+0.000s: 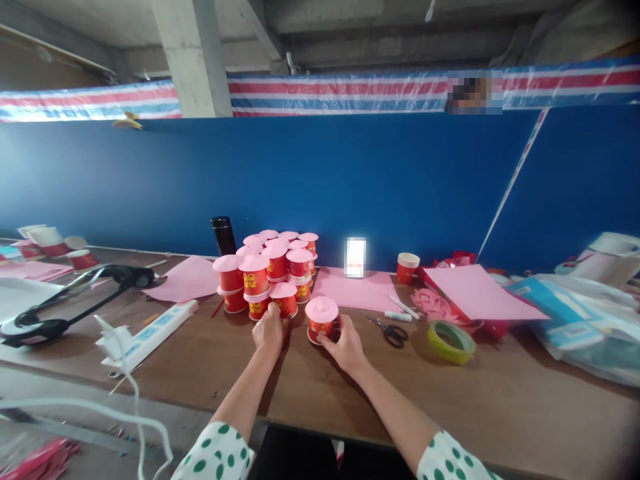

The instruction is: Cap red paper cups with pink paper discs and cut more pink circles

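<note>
The right hand (346, 347) has its grip closed around the lower side of a small red paper cup capped with a pink paper disc (321, 315). The cup stands upright on the brown wooden bench (310, 393), near its middle and directly ahead of the person. Just to the left of it rises a two-tier pile of red paper cups with pink caps (270, 270). The left hand (270, 331) rests against the front lower row of that pile, touching the cups there. Its fingers are turned away from the camera, so I cannot tell whether its grip is closed on a cup or merely pressed to it. Both forearms come out of white sleeves with green dots. To the right of the held cup lie black-handled scissors (391, 331), a white marker pen (399, 316) and a roll of green tape (451, 341), all apart from the hand. A flat pink paper sheet (367, 292) lies behind them, with an uncapped red paper cup (407, 267) at its far edge. A black cylindrical flask (223, 235) stands behind the pile against the blue partition wall (320, 180). A white power strip (150, 333) lies well to the left.
</note>
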{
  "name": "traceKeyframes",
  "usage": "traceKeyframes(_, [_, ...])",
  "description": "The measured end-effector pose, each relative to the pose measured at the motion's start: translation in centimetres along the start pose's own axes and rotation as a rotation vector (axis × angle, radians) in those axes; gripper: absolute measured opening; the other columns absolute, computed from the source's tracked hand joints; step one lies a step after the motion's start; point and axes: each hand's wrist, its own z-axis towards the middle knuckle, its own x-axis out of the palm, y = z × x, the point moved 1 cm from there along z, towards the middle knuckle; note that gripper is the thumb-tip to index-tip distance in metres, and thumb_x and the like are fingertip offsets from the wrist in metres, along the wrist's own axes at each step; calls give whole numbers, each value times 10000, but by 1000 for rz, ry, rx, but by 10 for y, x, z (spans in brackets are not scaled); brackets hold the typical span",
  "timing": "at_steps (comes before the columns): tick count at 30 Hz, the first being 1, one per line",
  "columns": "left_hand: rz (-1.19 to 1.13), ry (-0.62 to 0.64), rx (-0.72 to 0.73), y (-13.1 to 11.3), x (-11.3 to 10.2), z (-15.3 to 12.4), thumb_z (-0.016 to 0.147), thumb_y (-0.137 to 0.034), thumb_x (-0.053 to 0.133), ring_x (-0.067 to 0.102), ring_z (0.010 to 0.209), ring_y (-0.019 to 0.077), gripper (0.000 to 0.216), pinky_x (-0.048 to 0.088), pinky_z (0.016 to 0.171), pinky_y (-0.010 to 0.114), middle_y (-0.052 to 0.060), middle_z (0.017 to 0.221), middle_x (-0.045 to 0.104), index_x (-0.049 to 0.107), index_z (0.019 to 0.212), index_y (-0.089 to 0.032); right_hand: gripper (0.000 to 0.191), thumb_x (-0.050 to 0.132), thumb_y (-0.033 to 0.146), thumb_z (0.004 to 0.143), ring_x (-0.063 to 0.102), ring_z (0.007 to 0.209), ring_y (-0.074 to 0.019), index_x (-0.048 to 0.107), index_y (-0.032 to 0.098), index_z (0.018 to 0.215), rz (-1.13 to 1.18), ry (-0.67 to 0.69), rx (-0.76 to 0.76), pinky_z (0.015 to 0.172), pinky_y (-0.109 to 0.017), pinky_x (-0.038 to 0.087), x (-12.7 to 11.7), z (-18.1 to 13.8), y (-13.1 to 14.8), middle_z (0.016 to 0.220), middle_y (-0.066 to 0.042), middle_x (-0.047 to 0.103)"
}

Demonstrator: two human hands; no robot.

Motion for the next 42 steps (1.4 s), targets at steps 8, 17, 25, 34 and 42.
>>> traceKeyframes(8, [-6,-31,27,4,7,1,814,-440,445,640,767,272,257,406,597,320,83,805,660,422,938,-216,411,696,273,654,601,878,-230,532,165,1014,11,8,32,765,-367,505,0,1,1,966,-84,600])
traceKeyframes(17, [-14,-29,39,5,7,-3,815,-447,447,639,771,244,265,404,605,303,73,858,657,417,942,-218,450,694,298,659,608,898,-236,526,161,1053,73,16,96,770,-362,507,2,1,-2,989,-94,612])
traceKeyframes(25, [-20,9,29,5,8,-2,818,-430,444,638,812,241,254,416,612,302,73,903,654,429,953,-215,472,687,359,667,616,843,-224,532,159,1066,131,7,90,715,-347,511,-4,31,13,1001,-96,622])
traceKeyframes(34, [-67,12,8,4,8,0,805,-427,455,636,796,229,223,417,601,300,47,927,653,448,902,-226,462,678,369,681,593,857,-209,480,182,1054,132,-44,-29,713,-325,490,36,92,67,991,-77,622])
traceKeyframes(42, [-36,16,21,4,8,-1,815,-435,443,638,790,222,241,424,630,309,64,913,656,462,916,-217,423,670,351,686,609,822,-197,492,194,1036,152,-18,-61,696,-315,494,63,100,66,965,-67,629])
